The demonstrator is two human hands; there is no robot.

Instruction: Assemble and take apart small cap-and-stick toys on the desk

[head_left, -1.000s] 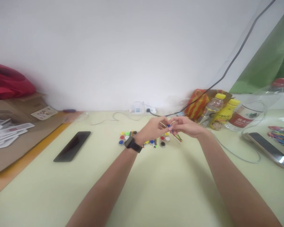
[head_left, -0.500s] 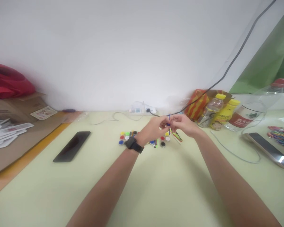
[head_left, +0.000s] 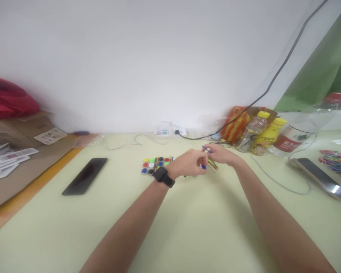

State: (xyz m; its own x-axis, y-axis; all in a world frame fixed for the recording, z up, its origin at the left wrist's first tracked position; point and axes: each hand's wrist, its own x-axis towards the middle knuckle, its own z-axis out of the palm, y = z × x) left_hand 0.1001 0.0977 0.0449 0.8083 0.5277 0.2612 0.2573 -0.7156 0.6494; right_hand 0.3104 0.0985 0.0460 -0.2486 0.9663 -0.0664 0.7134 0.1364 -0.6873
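Observation:
My left hand (head_left: 190,163), with a black watch (head_left: 164,176) on the wrist, is closed in a pinch just above the pale green table (head_left: 187,227). My right hand (head_left: 219,154) is closed beside it, fingertips almost touching the left. Between them runs a small blue strip (head_left: 205,149), held by both hands; its exact shape is too small to make out. Under and beside the hands lie several small coloured round caps (head_left: 155,165) and a bundle of thin coloured strips (head_left: 212,163).
A black phone (head_left: 84,176) lies at the left, cardboard boxes (head_left: 19,132) and papers beyond it. At the right stand bottles (head_left: 254,134), a second phone (head_left: 319,177), a pile of coloured bands (head_left: 337,160), a grey cable (head_left: 278,182). A power strip (head_left: 167,132) sits by the wall.
Both hands have dropped lower toward the table and the left has shifted right, still pinching the small blue strip; more coloured caps now show to the left of my wrist.

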